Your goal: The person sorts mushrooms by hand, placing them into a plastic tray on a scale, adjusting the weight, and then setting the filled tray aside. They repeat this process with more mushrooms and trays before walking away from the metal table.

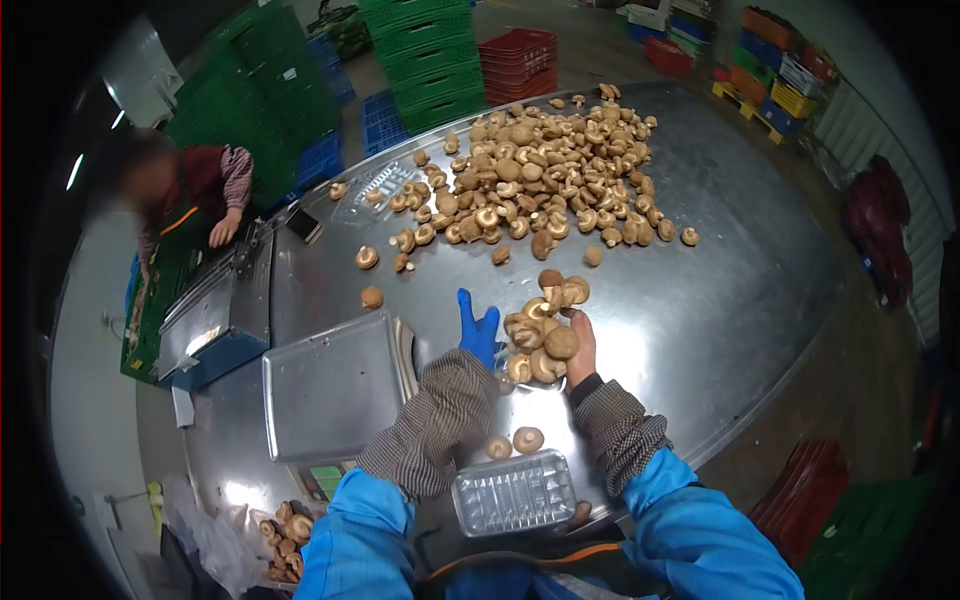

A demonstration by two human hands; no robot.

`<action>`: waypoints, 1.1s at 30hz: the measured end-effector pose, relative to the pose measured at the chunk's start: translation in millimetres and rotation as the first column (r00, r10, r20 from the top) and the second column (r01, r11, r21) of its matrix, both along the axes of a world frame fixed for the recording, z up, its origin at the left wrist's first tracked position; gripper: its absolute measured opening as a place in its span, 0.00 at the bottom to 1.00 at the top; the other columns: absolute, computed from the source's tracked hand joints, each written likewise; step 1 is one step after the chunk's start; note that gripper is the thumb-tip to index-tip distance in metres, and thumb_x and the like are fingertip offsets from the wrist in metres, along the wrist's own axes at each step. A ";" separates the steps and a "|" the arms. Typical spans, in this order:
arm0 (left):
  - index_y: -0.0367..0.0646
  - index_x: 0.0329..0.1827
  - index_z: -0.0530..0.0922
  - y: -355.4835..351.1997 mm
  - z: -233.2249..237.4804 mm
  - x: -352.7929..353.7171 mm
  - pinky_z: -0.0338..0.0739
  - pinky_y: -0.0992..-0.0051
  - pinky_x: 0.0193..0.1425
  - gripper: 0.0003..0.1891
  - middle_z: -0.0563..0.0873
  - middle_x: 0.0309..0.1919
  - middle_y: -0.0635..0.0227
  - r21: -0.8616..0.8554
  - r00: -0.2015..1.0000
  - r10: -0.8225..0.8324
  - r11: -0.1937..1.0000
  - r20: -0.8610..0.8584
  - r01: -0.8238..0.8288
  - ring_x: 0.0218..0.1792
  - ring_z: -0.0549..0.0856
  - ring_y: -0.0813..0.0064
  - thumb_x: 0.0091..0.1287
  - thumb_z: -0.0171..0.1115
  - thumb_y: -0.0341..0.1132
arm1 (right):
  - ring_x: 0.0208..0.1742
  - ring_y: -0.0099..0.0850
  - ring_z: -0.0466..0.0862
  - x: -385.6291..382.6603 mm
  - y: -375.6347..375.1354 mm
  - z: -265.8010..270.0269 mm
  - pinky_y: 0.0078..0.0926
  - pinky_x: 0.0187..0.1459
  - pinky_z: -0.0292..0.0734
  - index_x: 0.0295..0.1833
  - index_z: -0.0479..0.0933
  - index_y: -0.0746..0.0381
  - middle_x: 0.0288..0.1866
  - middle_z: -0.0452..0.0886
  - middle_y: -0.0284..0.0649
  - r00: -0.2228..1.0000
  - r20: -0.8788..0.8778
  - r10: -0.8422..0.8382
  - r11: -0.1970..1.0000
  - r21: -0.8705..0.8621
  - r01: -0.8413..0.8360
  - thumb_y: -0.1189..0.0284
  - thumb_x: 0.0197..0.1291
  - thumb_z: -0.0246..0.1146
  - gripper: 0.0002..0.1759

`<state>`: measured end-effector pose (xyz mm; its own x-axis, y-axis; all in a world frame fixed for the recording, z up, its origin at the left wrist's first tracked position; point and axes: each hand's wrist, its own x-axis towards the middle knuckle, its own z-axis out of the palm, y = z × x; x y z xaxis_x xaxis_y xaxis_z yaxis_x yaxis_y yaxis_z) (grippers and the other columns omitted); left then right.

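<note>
Several brown mushrooms [540,335] are heaped in front of me, with bits of a clear plastic tray's edge showing under them. My right hand [582,352] grips the right side of this heap, thumb up, its other fingers hidden behind the mushrooms. On the opposite side my left hand [479,330], in a blue glove, is open, thumb and fingers apart, close to the heap. Nearer to me lies a clear plastic tray [513,494] with nothing in it. Two loose mushrooms [528,440] rest just beyond its far edge.
A big pile of mushrooms [540,165] covers the far part of the metal table [740,230]. A metal tray [335,385] lies to my left, and a scale-like metal box [225,310] stands beyond it. Another person [195,195] works at far left. Green crates [425,60] are stacked behind.
</note>
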<state>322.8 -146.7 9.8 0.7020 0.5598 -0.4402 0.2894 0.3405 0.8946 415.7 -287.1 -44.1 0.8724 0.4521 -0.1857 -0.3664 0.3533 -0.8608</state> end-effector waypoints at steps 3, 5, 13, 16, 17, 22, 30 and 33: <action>0.59 0.77 0.47 13.9 17.9 -16.1 0.81 0.66 0.48 0.38 0.77 0.54 0.53 0.016 0.994 -0.087 0.996 -0.074 0.088 0.48 0.81 0.66 0.70 0.56 0.53 | 0.60 0.36 0.73 -33.9 17.6 7.3 0.29 0.64 0.64 0.62 0.67 0.71 0.57 0.74 0.50 0.974 0.220 0.053 0.979 -0.202 -0.007 0.55 0.75 0.42 0.29; 0.56 0.74 0.55 30.8 12.3 -34.1 0.80 0.68 0.47 0.35 0.79 0.50 0.57 0.164 0.991 -0.122 0.978 -0.055 0.130 0.46 0.81 0.70 0.69 0.57 0.54 | 0.62 0.37 0.72 -59.2 32.7 24.6 0.29 0.65 0.62 0.63 0.66 0.71 0.57 0.73 0.51 0.972 0.218 0.091 0.954 -0.300 -0.022 0.54 0.75 0.40 0.30; 0.47 0.63 0.74 134.2 41.0 -143.3 0.77 0.70 0.53 0.27 0.81 0.50 0.63 0.324 0.974 -0.183 0.921 -0.136 0.218 0.49 0.81 0.72 0.67 0.60 0.52 | 0.27 0.37 0.83 -150.3 84.8 94.7 0.29 0.19 0.82 0.56 0.61 0.67 0.43 0.74 0.51 0.833 -0.078 0.547 0.809 -0.205 -0.551 0.47 0.72 0.39 0.31; 0.44 0.63 0.74 175.8 34.9 -176.3 0.75 0.68 0.58 0.28 0.81 0.52 0.59 0.422 0.916 -0.273 0.823 -0.293 0.380 0.52 0.80 0.69 0.66 0.61 0.52 | 0.26 0.34 0.83 -175.7 105.7 95.3 0.27 0.21 0.82 0.58 0.59 0.66 0.39 0.75 0.49 0.719 -0.057 0.693 0.674 -0.302 -0.674 0.48 0.72 0.41 0.30; 0.44 0.63 0.74 184.6 33.1 -184.4 0.74 0.68 0.59 0.28 0.81 0.52 0.58 0.427 0.905 -0.275 0.811 -0.324 0.399 0.54 0.80 0.68 0.66 0.61 0.52 | 0.27 0.33 0.83 -181.1 110.2 93.7 0.27 0.21 0.82 0.61 0.58 0.66 0.39 0.75 0.49 0.672 -0.066 0.738 0.612 -0.356 -0.706 0.48 0.72 0.41 0.31; 0.43 0.61 0.76 219.7 28.2 -216.9 0.72 0.66 0.64 0.28 0.79 0.56 0.51 0.636 0.851 -0.273 0.571 -0.449 0.519 0.58 0.79 0.60 0.64 0.62 0.53 | 0.37 0.48 0.83 -161.0 92.4 82.2 0.40 0.39 0.79 0.59 0.69 0.63 0.40 0.78 0.55 0.405 0.578 0.709 0.658 -0.748 -0.084 0.60 0.63 0.59 0.24; 0.48 0.70 0.66 211.4 37.0 -266.5 0.69 0.66 0.67 0.25 0.74 0.61 0.51 0.622 0.997 0.053 0.783 -0.063 -0.003 0.61 0.76 0.59 0.70 0.56 0.39 | 0.41 0.45 0.81 -79.9 43.9 20.9 0.38 0.42 0.78 0.55 0.73 0.58 0.45 0.77 0.54 0.174 0.289 0.941 0.255 -0.947 0.196 0.63 0.52 0.68 0.24; 0.49 0.74 0.59 187.1 44.0 -285.2 0.65 0.63 0.70 0.31 0.70 0.65 0.50 0.636 0.992 0.125 0.766 -0.010 -0.090 0.64 0.73 0.57 0.67 0.57 0.33 | 0.39 0.44 0.81 -107.0 73.7 75.3 0.38 0.41 0.77 0.50 0.72 0.63 0.41 0.79 0.50 0.385 0.523 0.761 0.573 -0.819 -0.019 0.61 0.51 0.69 0.25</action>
